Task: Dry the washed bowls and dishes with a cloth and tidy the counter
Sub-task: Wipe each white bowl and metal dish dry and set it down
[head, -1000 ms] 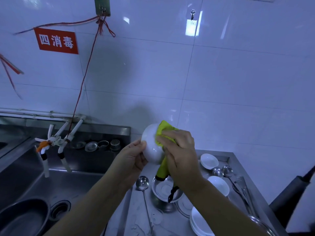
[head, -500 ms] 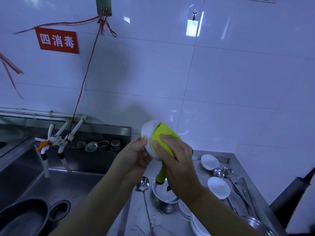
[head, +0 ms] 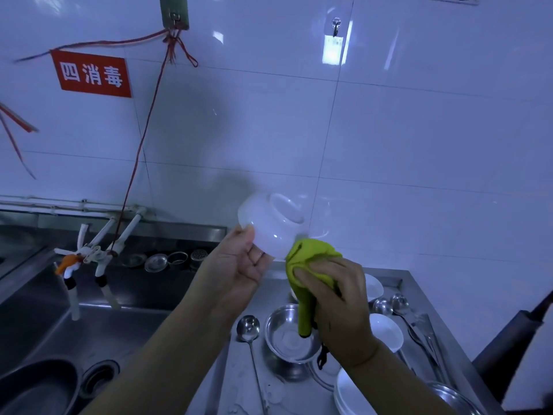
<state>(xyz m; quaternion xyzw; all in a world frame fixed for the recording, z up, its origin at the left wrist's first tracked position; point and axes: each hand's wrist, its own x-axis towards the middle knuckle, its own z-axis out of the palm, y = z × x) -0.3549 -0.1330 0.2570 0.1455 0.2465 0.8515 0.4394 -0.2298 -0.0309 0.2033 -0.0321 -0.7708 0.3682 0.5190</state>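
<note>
The white bowl [head: 273, 226] is up in front of me above the steel counter [head: 398, 278], tipped with its foot ring facing away. My left hand [head: 239, 265] grips its rim; glazed and probably wet, it looks slippery and breakable, so I'd keep the thumb hooked over the edge. Just right of that grip, my right hand [head: 335, 298] clenches the soft green cloth [head: 308, 259], bunched against the bowl's lower wall.

dim bluish light, tile glare, blurred edges.
</note>
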